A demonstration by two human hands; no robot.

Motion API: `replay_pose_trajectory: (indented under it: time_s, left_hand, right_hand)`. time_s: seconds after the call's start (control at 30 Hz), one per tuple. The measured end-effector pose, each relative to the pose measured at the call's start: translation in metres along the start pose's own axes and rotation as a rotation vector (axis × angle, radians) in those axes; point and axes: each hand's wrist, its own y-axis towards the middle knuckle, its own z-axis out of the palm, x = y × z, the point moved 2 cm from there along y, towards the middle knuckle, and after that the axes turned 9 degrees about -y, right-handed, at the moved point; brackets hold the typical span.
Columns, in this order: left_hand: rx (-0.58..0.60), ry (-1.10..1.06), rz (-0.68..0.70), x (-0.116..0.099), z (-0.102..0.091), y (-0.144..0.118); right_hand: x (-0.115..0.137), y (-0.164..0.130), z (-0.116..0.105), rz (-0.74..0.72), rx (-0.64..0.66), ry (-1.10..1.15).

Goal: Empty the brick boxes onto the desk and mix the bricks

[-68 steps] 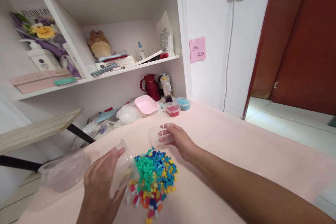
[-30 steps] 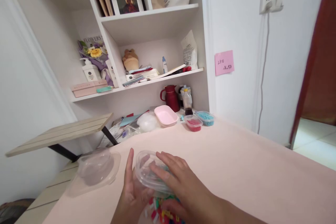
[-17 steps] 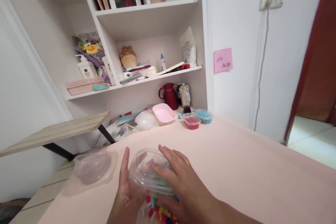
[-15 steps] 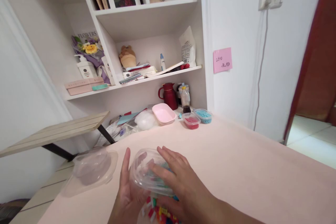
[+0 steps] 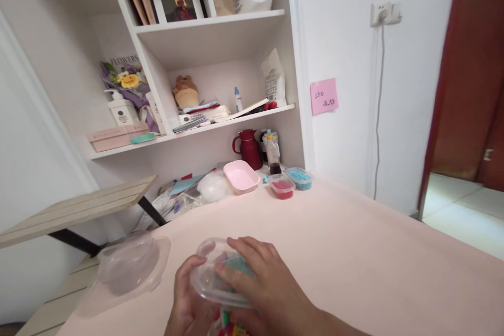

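Note:
Between my two hands is a clear plastic container with a see-through lid, tilted; green-blue bits show inside. My left hand wraps around its left side, thumb near the rim. Across the lid and right side lies my right hand, its fingers bent over the top and gripping it. Beneath the container, small multicoloured pieces show at the bottom edge of the view, mostly hidden by my hands. Whether the lid is fully pressed down I cannot tell.
Clear empty tubs or lids lie at the left on the pink tabletop. Toward the back stand a pink tray, tubs of red pieces and blue pieces, a red jug and a bottle.
My left fingers have closed in from outstretched to wrapped around the container. The container and both hands sit slightly lower in view, and the coloured pieces show less.

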Motion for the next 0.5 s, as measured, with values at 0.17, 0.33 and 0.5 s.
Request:
replay_pose_trajectory:
  time_s: [0.17,0.33,0.5]
  left_hand:
    - [-0.008,-0.003,0.061,-0.002,0.011,0.001]
    - [-0.047,-0.024,0.175,-0.027,0.022,0.006]
    - [-0.154,-0.079,0.269,-0.105,-0.008,0.002]
  right_hand:
    - [-0.006,0.005,-0.022,0.002,0.06,0.191]
    - [-0.04,0.003,-0.035,0.268,-0.052,0.739]
    - [-0.102,-0.014,0.013,0.724,-0.104,0.728]
